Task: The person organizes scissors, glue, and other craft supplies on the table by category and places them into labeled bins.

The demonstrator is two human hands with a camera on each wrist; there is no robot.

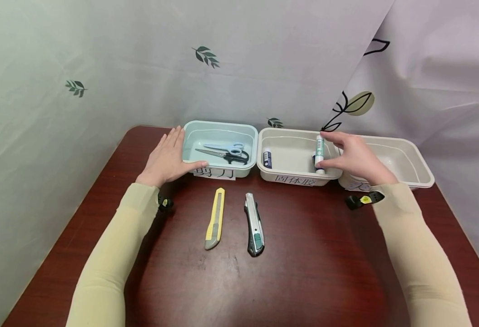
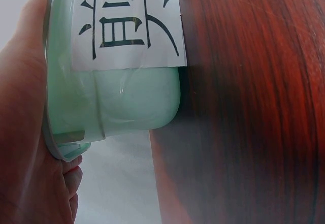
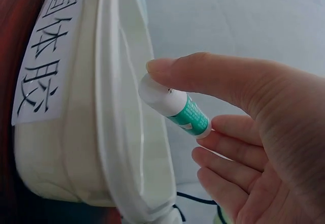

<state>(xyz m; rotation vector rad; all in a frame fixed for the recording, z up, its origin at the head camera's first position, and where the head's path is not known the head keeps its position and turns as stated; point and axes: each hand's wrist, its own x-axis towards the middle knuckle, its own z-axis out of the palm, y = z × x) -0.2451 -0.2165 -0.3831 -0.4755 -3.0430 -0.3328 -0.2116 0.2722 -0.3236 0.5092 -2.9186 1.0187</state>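
Note:
My right hand (image 1: 355, 156) pinches a white and green glue stick (image 1: 319, 153) between thumb and fingertips, over the right end of the cream middle bin (image 1: 290, 156). In the right wrist view the thumb presses one end of the glue stick (image 3: 189, 115) and a fingertip the other. A dark blue glue stick (image 1: 267, 159) lies at that bin's left end; another dark item is mostly hidden behind the held stick. My left hand (image 1: 166, 156) rests along the left corner of the light blue bin (image 1: 245, 171), fingers straight. That bin holds blue-handled scissors (image 1: 236, 148) and black-handled scissors (image 1: 238, 158).
A yellow utility knife (image 1: 215, 218) and a silver and black utility knife (image 1: 254, 225) lie on the dark red wooden table (image 1: 317, 254). At the right stands another cream bin (image 1: 404, 159), partly behind my right hand. Paper labels are on the bins' fronts; a patterned curtain hangs behind.

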